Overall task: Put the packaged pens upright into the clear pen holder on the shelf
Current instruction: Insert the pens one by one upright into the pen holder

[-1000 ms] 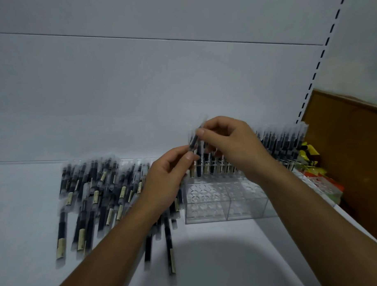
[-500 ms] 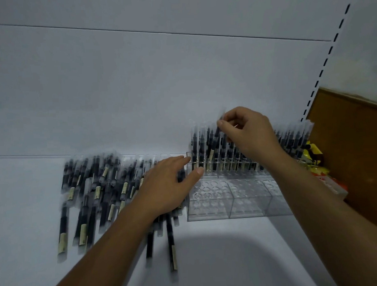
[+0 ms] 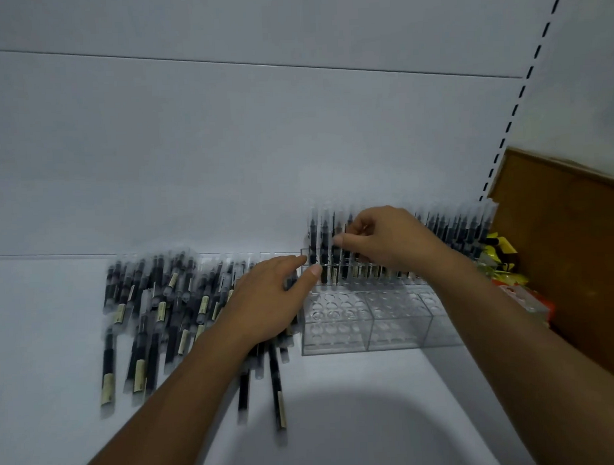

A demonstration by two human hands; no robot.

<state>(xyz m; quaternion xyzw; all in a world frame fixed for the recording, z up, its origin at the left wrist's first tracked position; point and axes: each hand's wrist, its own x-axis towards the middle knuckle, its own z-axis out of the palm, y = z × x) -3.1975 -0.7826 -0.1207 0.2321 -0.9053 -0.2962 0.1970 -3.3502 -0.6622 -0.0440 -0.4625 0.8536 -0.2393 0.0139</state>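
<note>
A clear pen holder (image 3: pixel 371 320) with round holes stands on the white shelf (image 3: pixel 340 422). Its back rows hold several packaged black pens (image 3: pixel 465 230) upright; the front holes are bare. My right hand (image 3: pixel 386 240) is at the left end of the back rows, thumb and fingers pinching one upright packaged pen (image 3: pixel 346 257) there. A loose pile of packaged pens (image 3: pixel 161 300) lies flat to the left of the holder. My left hand (image 3: pixel 266 300) rests flat on the pile's right side, fingers straight, thumb near the holder's left edge.
Yellow and orange packets (image 3: pixel 505 263) lie right of the holder, against a brown panel (image 3: pixel 570 251). A white back wall rises behind the shelf, with a slotted upright (image 3: pixel 523 89) at the right.
My left hand let go of the pen and dropped onto the pile. My right hand carried the pen to the holder's back rows and lowered it among the upright pens.
</note>
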